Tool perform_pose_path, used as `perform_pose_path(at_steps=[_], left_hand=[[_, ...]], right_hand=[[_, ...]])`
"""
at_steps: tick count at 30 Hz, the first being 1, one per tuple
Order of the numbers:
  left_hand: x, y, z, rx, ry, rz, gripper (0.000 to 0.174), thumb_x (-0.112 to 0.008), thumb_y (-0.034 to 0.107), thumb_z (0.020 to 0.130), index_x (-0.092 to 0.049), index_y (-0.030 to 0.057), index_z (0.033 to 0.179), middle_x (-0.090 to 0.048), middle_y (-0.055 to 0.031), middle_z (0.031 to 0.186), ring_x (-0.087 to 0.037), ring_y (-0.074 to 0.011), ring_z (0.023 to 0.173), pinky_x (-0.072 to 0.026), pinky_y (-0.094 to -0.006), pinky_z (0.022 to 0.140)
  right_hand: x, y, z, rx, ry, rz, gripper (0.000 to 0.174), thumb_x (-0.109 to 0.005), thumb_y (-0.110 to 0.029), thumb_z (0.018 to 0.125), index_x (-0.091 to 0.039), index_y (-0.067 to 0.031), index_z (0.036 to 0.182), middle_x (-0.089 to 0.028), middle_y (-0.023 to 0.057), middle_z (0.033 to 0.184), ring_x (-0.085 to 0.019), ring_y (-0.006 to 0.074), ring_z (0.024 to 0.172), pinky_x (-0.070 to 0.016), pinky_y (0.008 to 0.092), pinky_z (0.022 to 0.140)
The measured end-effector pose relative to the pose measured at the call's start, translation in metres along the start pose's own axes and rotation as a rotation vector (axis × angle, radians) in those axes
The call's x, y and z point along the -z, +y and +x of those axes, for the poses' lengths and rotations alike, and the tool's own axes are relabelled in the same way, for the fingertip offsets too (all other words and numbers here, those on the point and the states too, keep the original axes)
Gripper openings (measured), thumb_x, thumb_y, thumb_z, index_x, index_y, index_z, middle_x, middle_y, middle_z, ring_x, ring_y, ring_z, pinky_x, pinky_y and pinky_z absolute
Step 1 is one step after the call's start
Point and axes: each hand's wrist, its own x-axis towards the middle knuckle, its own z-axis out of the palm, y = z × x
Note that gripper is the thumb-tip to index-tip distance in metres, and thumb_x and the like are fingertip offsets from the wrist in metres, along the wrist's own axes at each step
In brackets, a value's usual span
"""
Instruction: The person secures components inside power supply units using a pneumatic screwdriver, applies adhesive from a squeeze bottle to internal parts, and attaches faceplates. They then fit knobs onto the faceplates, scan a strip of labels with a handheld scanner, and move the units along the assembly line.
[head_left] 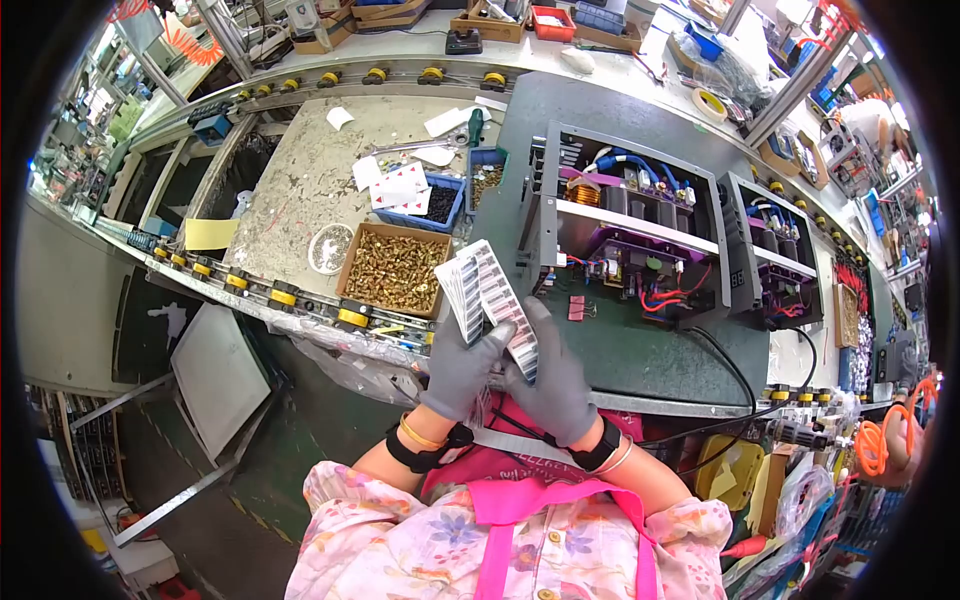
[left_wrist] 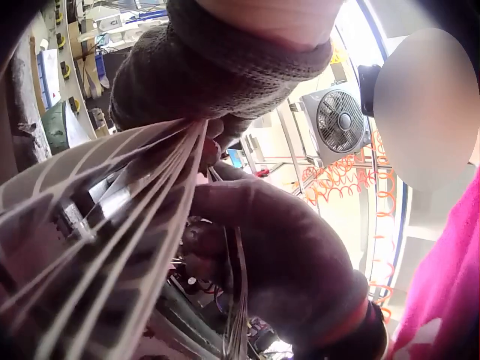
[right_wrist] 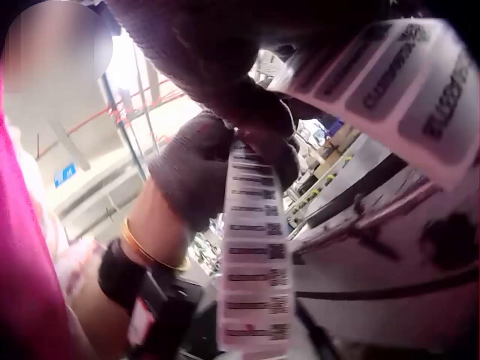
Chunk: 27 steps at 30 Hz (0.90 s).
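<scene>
Both hands wear grey gloves and meet in front of the chest in the head view. The left hand [head_left: 458,372] grips a fanned stack of white barcode-label strips [head_left: 456,292]. Between its thumb and fingers, the right hand [head_left: 558,390] holds a longer label strip [head_left: 497,285] that overlaps the stack. In the left wrist view, several layered label sheets [left_wrist: 142,225] spread out from the fingers. The right wrist view shows one label strip [right_wrist: 255,262] hanging down and another strip [right_wrist: 427,82] at upper right, both printed with codes.
An open box of brass-coloured fittings [head_left: 395,268] stands just beyond the left hand. Blue bins [head_left: 458,205] of small parts sit behind it. To the right, an open metal chassis [head_left: 640,215] with wiring and a second chassis [head_left: 770,250] rest on a green mat [head_left: 640,350], near a pink clip [head_left: 577,308].
</scene>
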Motion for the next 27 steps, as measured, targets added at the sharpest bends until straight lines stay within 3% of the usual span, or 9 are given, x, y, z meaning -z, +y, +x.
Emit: perform_pose_path(at_steps=[3, 6, 7, 9, 14, 17, 21, 22, 27], left_hand=[[-0.006, 0.008, -0.004, -0.007, -0.008, -0.008, 0.030, -0.066, 0.010, 0.085, -0.056, -0.0012, 0.111, -0.065, -0.0048, 0.095, -0.062, -0.0090, 0.078, -0.0511, -0.0225, 0.065], [-0.011, 0.024, -0.009, 0.041, -0.055, -0.055, 0.026, -0.064, 0.014, 0.087, -0.057, 0.0005, 0.108, -0.064, -0.0069, 0.085, -0.050, -0.0047, 0.055, -0.0415, -0.0191, 0.047], [-0.008, 0.023, -0.008, 0.061, -0.071, -0.158, 0.025, -0.063, 0.013, 0.087, -0.057, 0.0007, 0.108, -0.064, -0.0073, 0.085, -0.049, -0.0044, 0.054, -0.0417, -0.0190, 0.046], [-0.001, 0.020, -0.007, 0.105, -0.102, -0.362, 0.023, -0.060, 0.011, 0.089, -0.056, 0.0012, 0.109, -0.065, -0.0080, 0.084, -0.048, -0.0037, 0.052, -0.0421, -0.0188, 0.045], [0.001, 0.013, -0.004, 0.191, -0.035, -0.413, 0.022, -0.056, 0.015, 0.093, -0.055, 0.0010, 0.110, -0.061, -0.0066, 0.074, -0.040, -0.0045, 0.046, -0.0405, -0.0206, 0.043], [0.004, 0.012, -0.006, 0.233, -0.075, -0.505, 0.022, -0.053, 0.015, 0.094, -0.055, 0.0012, 0.110, -0.060, -0.0063, 0.073, -0.040, -0.0046, 0.046, -0.0406, -0.0211, 0.042], [-0.011, 0.027, -0.013, 0.580, -0.061, -0.504, 0.025, -0.051, 0.016, 0.095, -0.054, -0.0001, 0.114, -0.059, -0.0050, 0.077, -0.048, -0.0064, 0.054, -0.0436, -0.0207, 0.048], [0.000, 0.020, -0.009, 0.518, -0.350, -0.347, 0.032, -0.052, 0.023, 0.095, -0.053, -0.0004, 0.116, -0.060, -0.0056, 0.086, -0.055, -0.0098, 0.067, -0.0470, -0.0213, 0.058], [0.003, 0.012, -0.027, 0.494, -0.612, -0.213, 0.042, -0.061, 0.031, 0.087, -0.056, -0.0012, 0.115, -0.064, -0.0114, 0.099, -0.063, -0.0154, 0.088, -0.0511, -0.0286, 0.076]], right_hand=[[0.005, 0.005, -0.001, 0.136, 0.056, -0.243, 0.065, -0.062, -0.013, 0.080, -0.033, -0.0046, 0.138, -0.059, 0.0180, 0.092, -0.061, 0.0281, 0.069, -0.0494, 0.0374, 0.058], [0.024, 0.021, -0.002, -0.685, -0.377, 1.152, 0.052, -0.057, -0.020, 0.085, -0.041, -0.0022, 0.131, -0.057, 0.0115, 0.082, -0.052, 0.0132, 0.053, -0.0433, 0.0277, 0.046], [0.028, 0.028, -0.005, -0.696, -0.467, 1.770, 0.045, -0.051, -0.026, 0.090, -0.045, 0.0004, 0.125, -0.058, 0.0087, 0.082, -0.044, 0.0044, 0.047, -0.0361, 0.0197, 0.041], [0.037, 0.035, -0.008, -0.700, -0.541, 2.031, 0.043, -0.048, -0.027, 0.092, -0.046, 0.0011, 0.124, -0.058, 0.0095, 0.082, -0.044, 0.0052, 0.045, -0.0343, 0.0187, 0.038], [0.048, 0.035, -0.013, -0.632, -0.531, 1.719, 0.047, -0.047, -0.027, 0.095, -0.044, 0.0035, 0.130, -0.064, 0.0153, 0.094, -0.062, 0.0154, 0.072, -0.0510, 0.0271, 0.066], [0.061, 0.016, -0.011, -0.457, -0.471, 1.140, 0.038, -0.051, -0.022, 0.095, -0.053, 0.0027, 0.123, -0.065, 0.0133, 0.101, -0.064, 0.0176, 0.087, -0.0509, 0.0307, 0.074], [0.076, 0.005, 0.004, 0.399, -0.342, -0.103, 0.038, -0.067, -0.012, 0.077, -0.066, -0.0247, 0.113, -0.060, 0.0081, 0.111, -0.057, 0.0309, 0.099, -0.0475, 0.0380, 0.083], [0.077, 0.004, 0.007, 0.471, -0.267, -0.206, 0.041, -0.068, -0.013, 0.073, -0.066, -0.0275, 0.111, -0.060, 0.0060, 0.111, -0.056, 0.0286, 0.102, -0.0468, 0.0391, 0.084], [0.076, 0.003, 0.012, 0.505, -0.156, -0.319, 0.041, -0.069, -0.019, 0.067, -0.068, -0.0296, 0.106, -0.058, 0.0022, 0.114, -0.052, 0.0254, 0.109, -0.0411, 0.0414, 0.095]])
